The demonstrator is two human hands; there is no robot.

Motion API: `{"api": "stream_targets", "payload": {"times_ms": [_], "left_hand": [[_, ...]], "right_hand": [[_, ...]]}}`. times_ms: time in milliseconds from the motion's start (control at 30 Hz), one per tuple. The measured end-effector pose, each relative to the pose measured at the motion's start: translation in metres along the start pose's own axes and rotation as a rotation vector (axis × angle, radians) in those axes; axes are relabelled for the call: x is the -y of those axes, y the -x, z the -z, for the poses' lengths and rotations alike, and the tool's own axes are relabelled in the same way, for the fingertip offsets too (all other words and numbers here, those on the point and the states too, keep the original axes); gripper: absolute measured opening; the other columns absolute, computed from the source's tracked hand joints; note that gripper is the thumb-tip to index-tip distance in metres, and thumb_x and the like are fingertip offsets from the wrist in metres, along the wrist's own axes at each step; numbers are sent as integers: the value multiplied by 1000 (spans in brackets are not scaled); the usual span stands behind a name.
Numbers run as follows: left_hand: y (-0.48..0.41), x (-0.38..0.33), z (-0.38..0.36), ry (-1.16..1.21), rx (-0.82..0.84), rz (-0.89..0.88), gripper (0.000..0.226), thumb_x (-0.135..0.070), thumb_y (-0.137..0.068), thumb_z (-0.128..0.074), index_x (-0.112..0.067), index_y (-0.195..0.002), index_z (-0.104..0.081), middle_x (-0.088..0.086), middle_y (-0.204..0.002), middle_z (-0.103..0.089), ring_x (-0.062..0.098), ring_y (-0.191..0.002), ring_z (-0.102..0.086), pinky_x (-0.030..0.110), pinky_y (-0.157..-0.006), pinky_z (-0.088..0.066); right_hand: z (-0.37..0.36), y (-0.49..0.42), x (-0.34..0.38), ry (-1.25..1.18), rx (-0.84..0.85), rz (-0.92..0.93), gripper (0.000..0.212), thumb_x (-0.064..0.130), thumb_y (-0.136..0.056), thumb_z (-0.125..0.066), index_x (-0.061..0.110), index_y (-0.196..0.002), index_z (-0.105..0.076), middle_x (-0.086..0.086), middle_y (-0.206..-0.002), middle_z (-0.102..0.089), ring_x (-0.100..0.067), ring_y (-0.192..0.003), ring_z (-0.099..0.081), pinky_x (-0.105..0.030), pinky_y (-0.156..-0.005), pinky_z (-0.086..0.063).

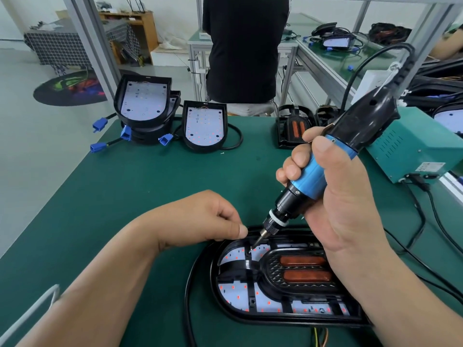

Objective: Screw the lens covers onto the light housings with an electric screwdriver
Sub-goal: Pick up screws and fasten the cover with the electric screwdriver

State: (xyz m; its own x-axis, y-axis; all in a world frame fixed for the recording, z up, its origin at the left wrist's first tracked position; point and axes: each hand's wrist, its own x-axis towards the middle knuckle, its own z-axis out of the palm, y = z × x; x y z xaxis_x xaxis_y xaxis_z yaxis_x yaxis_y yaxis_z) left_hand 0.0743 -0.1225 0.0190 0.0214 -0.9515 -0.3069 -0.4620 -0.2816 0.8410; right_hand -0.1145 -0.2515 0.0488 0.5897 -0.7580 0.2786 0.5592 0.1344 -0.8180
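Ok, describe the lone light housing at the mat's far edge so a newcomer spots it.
On the green mat, look to the far edge, in front of the person in black. Right of the stack of housings lies the lone light housing, a black shell with a bare white LED board facing up. Unlike the stacked ones it sits alone, its cable looping rightward.

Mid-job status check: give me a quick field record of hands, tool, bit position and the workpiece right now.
right hand: grips electric screwdriver
bit: at a screw hole, upper left of lens cover
left hand: fingers curled beside the bit, contents hidden
light housing: flat on green mat
waiting housings: stacked far left
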Motion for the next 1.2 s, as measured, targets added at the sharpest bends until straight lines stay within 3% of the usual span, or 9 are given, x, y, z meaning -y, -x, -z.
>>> {"api": "stream_targets", "payload": {"times_ms": [200,300,633,867,1033,1200], "left_hand": [[0,0,0,-1,7,16,35,-47,-85,-75,-12,-87,-76,-12,-65,-56,6,-62,-45,22,-61,-37],[0,0,0,-7,2,8,28,-43,-88,-76,-16,-83,-76,-17,-62,-55,2,-59,-45,15,-58,-36],[-1,-3,-2,-110,-10,25,27,-31,-99,-74,-23,-74,-72,-19,-53,-48,-1,-53,-40,13,-53,-33],[-3,-7,-2,-188,-11,32,30,-36,-98,-75,-30,-69,-70,-20,-56,-54,-3,-55,-45,14,-56,-36],[-1,-9,-3,-178,2,23,26,-36,-98,-74,-25,-75,-73,-18,-58,-54,-1,-56,-45,15,-57,-37],[0,-7,-3,-206,15,1,25,-36,-99,-73,-16,-84,-75,-19,-59,-53,-1,-58,-44,16,-59,-37]], "right_hand": [[-2,2,-2,52,164,41,34,30,-90,-77,13,-113,-57,-4,-79,-54,-21,-66,-55,-40,-74,-50],[-6,3,-2,59,278,41,51,47,-85,-84,15,-115,-59,-3,-80,-55,-22,-65,-55,-42,-72,-47],[-15,-9,-3,40,420,-91,42,44,-79,-88,19,-95,-58,-1,-76,-54,-20,-60,-53,-40,-66,-47],[-15,-12,-8,-64,579,-119,40,35,-84,-86,14,-109,-63,-1,-74,-55,-19,-60,-54,-43,-71,-52],[-12,-11,-12,-127,485,-64,34,16,-82,-75,10,-113,-64,-1,-71,-52,-19,-59,-50,-43,-73,-50],[-10,-13,-8,-199,460,-32,46,24,-73,-82,5,-110,-62,-3,-67,-51,-20,-57,-48,-41,-72,-48]]}}
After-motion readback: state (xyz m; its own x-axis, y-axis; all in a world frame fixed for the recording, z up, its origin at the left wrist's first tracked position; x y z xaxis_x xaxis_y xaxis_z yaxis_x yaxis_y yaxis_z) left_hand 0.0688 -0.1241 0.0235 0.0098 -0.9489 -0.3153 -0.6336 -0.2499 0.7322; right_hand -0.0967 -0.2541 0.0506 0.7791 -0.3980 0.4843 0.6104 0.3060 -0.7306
